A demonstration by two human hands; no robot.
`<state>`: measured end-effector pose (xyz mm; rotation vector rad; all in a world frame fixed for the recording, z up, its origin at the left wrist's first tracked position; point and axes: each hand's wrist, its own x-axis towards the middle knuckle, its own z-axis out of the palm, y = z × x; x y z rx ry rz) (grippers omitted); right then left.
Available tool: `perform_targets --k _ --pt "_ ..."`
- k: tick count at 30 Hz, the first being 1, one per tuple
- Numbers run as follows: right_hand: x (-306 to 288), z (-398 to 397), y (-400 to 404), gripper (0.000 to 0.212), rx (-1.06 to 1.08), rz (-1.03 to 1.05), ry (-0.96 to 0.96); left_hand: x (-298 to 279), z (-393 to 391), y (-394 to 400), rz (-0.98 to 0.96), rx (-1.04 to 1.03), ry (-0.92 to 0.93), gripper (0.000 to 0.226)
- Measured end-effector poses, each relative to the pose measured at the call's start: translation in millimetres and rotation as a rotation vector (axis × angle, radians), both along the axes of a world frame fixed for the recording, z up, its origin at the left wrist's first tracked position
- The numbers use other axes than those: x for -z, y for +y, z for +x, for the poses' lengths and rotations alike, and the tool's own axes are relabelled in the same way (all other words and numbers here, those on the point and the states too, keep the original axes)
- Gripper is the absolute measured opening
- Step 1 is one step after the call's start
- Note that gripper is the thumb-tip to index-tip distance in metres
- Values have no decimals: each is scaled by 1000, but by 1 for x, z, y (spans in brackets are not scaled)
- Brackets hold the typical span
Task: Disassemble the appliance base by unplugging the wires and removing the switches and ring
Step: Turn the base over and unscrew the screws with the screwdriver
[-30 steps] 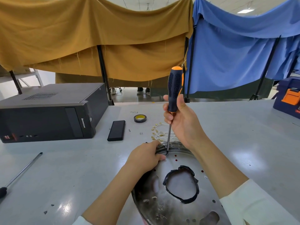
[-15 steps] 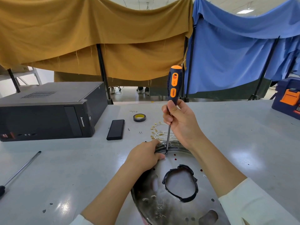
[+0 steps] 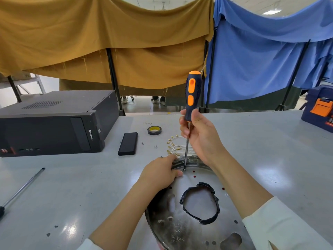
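A round shiny metal appliance base [image 3: 180, 230] lies on the table in front of me, with a centre hole edged in black tape [image 3: 200, 203]. My right hand [image 3: 201, 139] grips the black-and-orange screwdriver [image 3: 191, 98] upright, its tip on a screw at the far rim of the base. My left hand [image 3: 160, 173] grips that far rim just left of the tip. Loose white wires with brass terminals [image 3: 175, 146] lie on the table beyond the base.
A black computer case [image 3: 54, 123] stands at the left, with a black phone-like slab [image 3: 128, 143] and a tape roll [image 3: 154, 130] beside it. A second long screwdriver [image 3: 21, 190] lies at the left edge. A blue-and-orange toolbox [image 3: 319, 109] sits far right. Small screws [image 3: 155, 146] dot the table.
The screwdriver handle has turned in my right hand, with my fingers shifting lower on it. My left hand stays on the rim.
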<state>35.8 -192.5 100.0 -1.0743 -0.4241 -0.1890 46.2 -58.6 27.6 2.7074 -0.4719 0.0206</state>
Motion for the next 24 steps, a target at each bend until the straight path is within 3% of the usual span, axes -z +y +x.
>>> perform_targets --k 3,6,10,14,21,24 --pt "0 1 1 43 -4 -9 24 0 0 0 5 1 -1 51" --pt "0 0 0 28 21 -36 -11 0 0 0 6 0 -2 52" --pt "2 1 -2 24 21 -15 -8 0 0 0 2 2 1 52" --pt "2 2 0 41 -7 -18 25 1 0 1 7 1 1 53" --pt "2 2 -3 23 9 2 0 1 0 1 15 -2 2 53" --pt "3 3 -4 36 -17 5 26 1 0 1 23 -1 1 53"
